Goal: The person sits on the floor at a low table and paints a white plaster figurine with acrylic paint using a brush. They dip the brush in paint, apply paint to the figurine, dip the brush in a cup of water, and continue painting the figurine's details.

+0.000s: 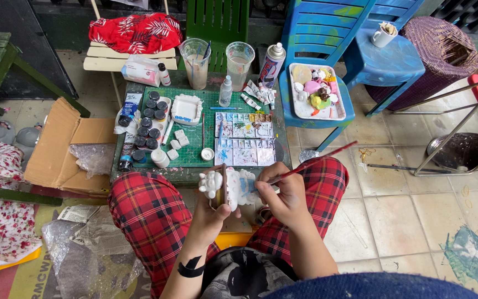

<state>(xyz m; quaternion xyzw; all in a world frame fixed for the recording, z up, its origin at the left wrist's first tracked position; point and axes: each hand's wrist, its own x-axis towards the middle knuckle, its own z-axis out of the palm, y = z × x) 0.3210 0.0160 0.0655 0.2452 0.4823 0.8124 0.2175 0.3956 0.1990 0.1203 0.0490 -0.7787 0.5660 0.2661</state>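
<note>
While the left hand (211, 213) clasps a white plaster figurine (229, 187) above the lap, fingers wrapped around its brown edge, the right hand (286, 196) pinches a red-handled paintbrush (313, 163) with its tip at the figurine's pale blue side. Beyond, two plastic cups (216, 62) hold cloudy water, one with brushes. Small dark-lidded paint jars (147, 124) line the green cutting mat (194, 138). On a blue chair, a white tray (316, 91) carries painted figures.

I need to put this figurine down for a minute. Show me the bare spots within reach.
The green mat is crowded with paint pots, palettes and cups. A bare strip of mat lies between the white blocks and the palettes. The floor tiles right of the right hand are open. The left hand holds the white figurine.
</note>
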